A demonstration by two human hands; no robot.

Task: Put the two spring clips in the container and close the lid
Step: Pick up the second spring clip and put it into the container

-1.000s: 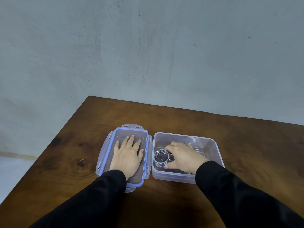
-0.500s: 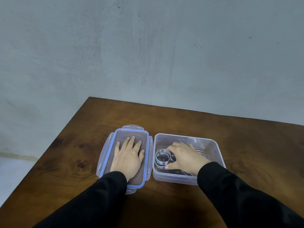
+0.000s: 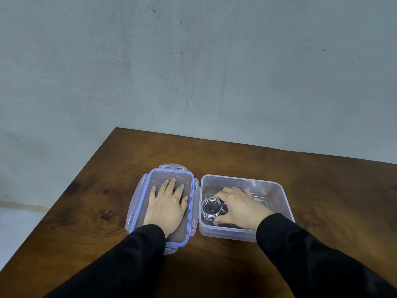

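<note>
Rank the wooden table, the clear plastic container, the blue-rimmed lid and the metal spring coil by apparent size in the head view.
1. Brown wooden table
2. Clear plastic container and blue-rimmed clear lid: look alike, not ranked
3. Coiled metal spring clip

Bare table [image 3: 236,160] beyond container [image 3: 281,191]

Left hand [image 3: 167,208] flat, palm down, fingers spread, right hand [image 3: 240,206] curled in a grip, both sleeves black
</note>
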